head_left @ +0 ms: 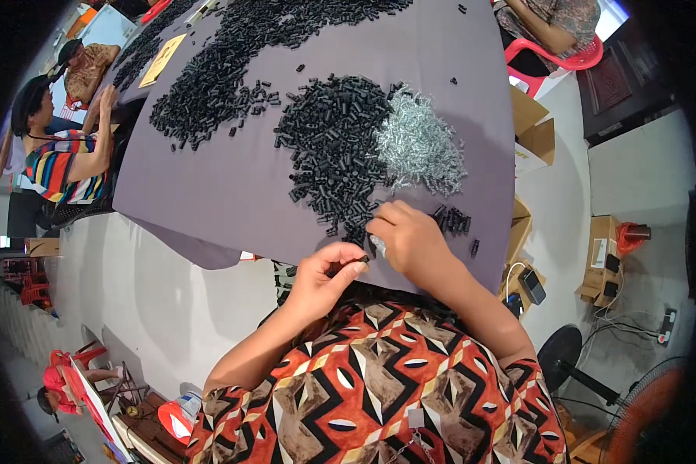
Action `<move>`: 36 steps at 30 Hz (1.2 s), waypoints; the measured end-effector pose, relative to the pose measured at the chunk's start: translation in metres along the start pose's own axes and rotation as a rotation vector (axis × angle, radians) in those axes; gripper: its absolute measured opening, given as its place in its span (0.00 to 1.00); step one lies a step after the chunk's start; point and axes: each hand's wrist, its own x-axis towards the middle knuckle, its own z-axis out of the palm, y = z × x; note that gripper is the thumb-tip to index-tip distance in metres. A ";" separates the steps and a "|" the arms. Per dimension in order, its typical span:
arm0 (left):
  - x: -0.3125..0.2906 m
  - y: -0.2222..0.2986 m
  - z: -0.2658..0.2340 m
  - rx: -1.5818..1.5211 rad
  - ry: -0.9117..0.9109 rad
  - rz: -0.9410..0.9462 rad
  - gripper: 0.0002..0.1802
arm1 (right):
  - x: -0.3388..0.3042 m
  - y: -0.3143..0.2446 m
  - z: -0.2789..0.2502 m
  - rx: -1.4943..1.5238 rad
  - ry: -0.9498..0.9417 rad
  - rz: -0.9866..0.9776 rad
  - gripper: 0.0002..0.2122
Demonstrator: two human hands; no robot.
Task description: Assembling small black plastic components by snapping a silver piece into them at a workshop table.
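Observation:
At the table's near edge, my left hand [326, 277] pinches a small black plastic cylinder [364, 260] between thumb and forefinger. Just right of it is my right hand [410, 238], its fingers bent and closed over the near end of a heap of black cylinders [332, 143]. Some silvery pieces [377, 246] show under its palm, held against the curled fingers; the fingertips are partly hidden. Beyond my right hand lies a pile of small shiny silvery pieces [419, 143] resembling springs, touching the black heap. A small group of black cylinders [452, 220] sits right of my right hand.
A grey cloth covers the table [472, 46]. Larger black heaps [209, 89] spread toward the far left, near a yellow card [162, 59]. Other people sit at the left [69, 158] and far right [553, 23]. Cardboard boxes [533, 135] and a fan [648, 410] stand to my right.

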 end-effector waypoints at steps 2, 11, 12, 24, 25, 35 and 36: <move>0.002 0.000 -0.001 -0.004 0.014 0.000 0.07 | 0.002 -0.004 0.003 0.009 0.001 -0.006 0.06; 0.010 0.011 0.000 -0.080 0.045 -0.116 0.05 | -0.003 -0.006 -0.008 0.094 0.009 0.009 0.11; 0.009 0.012 0.001 -0.074 0.039 -0.109 0.05 | -0.006 -0.007 -0.015 0.184 0.018 0.064 0.14; 0.016 0.014 0.014 -0.129 -0.048 -0.126 0.07 | -0.035 0.001 -0.011 1.417 0.013 0.519 0.08; 0.016 0.014 0.014 -0.129 -0.045 -0.124 0.07 | -0.035 0.001 -0.010 1.422 0.019 0.498 0.08; 0.013 0.017 0.018 -0.018 -0.043 -0.091 0.06 | -0.041 0.005 -0.006 1.222 0.004 0.453 0.08; 0.012 0.019 0.020 0.172 0.002 0.011 0.07 | -0.041 0.005 -0.006 1.221 0.003 0.453 0.08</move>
